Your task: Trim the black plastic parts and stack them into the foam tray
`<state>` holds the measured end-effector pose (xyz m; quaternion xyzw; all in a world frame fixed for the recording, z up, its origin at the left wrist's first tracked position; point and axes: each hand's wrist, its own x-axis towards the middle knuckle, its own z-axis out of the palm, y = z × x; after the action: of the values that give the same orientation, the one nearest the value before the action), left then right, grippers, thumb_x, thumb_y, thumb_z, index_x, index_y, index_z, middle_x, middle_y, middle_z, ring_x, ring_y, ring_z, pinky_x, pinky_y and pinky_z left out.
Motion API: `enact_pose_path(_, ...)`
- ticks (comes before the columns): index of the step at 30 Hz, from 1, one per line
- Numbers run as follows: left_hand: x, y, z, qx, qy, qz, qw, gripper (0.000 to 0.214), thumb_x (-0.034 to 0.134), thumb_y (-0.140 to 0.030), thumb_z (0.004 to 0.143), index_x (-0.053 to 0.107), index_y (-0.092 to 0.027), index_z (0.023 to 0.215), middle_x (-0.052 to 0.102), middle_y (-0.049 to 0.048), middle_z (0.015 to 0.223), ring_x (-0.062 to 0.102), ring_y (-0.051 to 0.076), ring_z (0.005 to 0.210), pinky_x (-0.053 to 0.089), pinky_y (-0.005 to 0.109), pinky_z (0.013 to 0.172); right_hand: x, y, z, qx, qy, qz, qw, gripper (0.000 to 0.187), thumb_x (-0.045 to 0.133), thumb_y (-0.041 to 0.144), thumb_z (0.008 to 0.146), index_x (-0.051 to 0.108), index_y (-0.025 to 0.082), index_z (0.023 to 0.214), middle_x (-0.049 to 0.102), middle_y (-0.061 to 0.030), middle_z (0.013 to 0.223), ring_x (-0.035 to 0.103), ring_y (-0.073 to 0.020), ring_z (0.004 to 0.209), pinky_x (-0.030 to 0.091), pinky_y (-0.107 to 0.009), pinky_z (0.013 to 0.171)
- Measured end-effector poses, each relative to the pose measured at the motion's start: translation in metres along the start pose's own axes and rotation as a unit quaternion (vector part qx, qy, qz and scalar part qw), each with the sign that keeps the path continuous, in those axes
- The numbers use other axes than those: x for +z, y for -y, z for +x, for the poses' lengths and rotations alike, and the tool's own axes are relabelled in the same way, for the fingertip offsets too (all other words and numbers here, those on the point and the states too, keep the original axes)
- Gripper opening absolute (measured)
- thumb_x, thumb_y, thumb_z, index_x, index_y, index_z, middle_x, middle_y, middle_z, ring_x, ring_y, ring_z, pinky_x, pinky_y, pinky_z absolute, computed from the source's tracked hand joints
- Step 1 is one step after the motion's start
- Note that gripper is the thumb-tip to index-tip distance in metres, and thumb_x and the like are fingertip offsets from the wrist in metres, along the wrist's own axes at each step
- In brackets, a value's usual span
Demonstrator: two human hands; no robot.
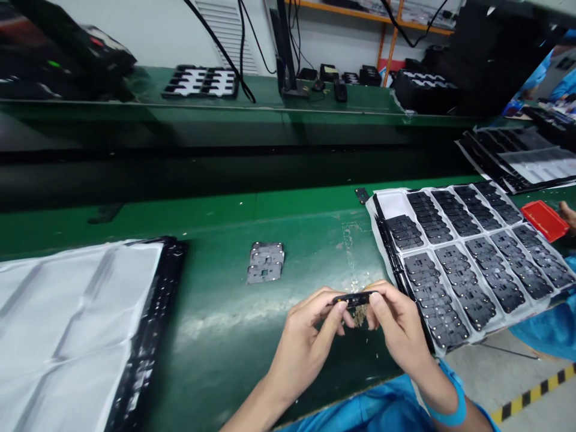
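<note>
Between the fingertips of both hands is a small flat black plastic part [354, 299], held edge-on above the green table. My left hand [310, 330] pinches its left end, and my right hand [396, 321] grips the right end. Beneath them lies a small pile of tan crumbs [359, 316], partly hidden by the fingers. To the left, a few similar dark parts [265, 262] overlap on the table. On the right, a white-lined tray [392, 203] holds rows of such parts in its compartments, close to my right hand.
A stack of white-covered trays [81, 324] stands at the left. One loose black part [361, 195] lies beyond the filled tray. A red dish [544, 221] sits at far right beside another person's hand [567, 215]. Behind runs a raised green shelf [265, 102] with cables and a monitor stand.
</note>
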<state>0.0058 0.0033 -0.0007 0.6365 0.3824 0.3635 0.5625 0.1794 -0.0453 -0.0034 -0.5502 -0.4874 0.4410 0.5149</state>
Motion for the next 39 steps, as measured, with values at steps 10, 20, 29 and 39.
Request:
enact_pose_path(10,0.002,0.01,0.005,0.004,0.026,0.077,0.997,0.016,0.055,-0.014,0.098,0.07,-0.02,0.098,0.076,0.0035,0.089,0.073,0.019,0.083,0.056,0.029,0.079,-0.002,-0.007,0.002,0.035,-0.014,0.024,0.999,0.022,0.059,0.038,0.105,0.064,0.019,0.096,0.058,0.0049,0.062,0.057,-0.0124,0.055,0.047,-0.023,0.057)
enact_pose_path(20,0.003,0.023,0.008,0.118,0.094,0.244,0.958,0.038,0.044,-0.007,0.1,0.076,-0.024,0.112,0.081,0.0067,0.102,0.075,0.022,0.088,0.055,0.03,0.08,-0.011,-0.004,0.003,0.056,-0.058,-0.004,0.997,0.032,0.06,0.047,0.103,0.063,0.019,0.087,0.06,0.0037,0.057,0.056,-0.0134,0.053,0.045,-0.025,0.056)
enact_pose_path(29,-0.012,0.013,0.001,0.014,-0.01,0.103,0.994,0.022,0.065,-0.02,0.096,0.077,-0.023,0.115,0.08,0.0063,0.107,0.075,0.02,0.087,0.06,0.03,0.082,-0.003,-0.003,0.001,0.049,-0.048,0.012,0.998,0.028,0.062,0.043,0.103,0.066,0.018,0.091,0.06,0.0035,0.059,0.059,-0.0137,0.053,0.048,-0.024,0.055)
enact_pose_path(39,-0.01,-0.006,-0.003,-0.053,-0.096,-0.019,0.994,0.022,0.066,-0.028,0.095,0.079,-0.017,0.109,0.076,0.0012,0.072,0.071,0.016,0.064,0.058,0.024,0.063,0.015,-0.001,-0.001,-0.006,-0.007,-0.003,1.0,0.027,0.057,0.036,0.107,0.067,0.019,0.089,0.057,0.0011,0.076,0.063,-0.0123,0.057,0.05,-0.024,0.055)
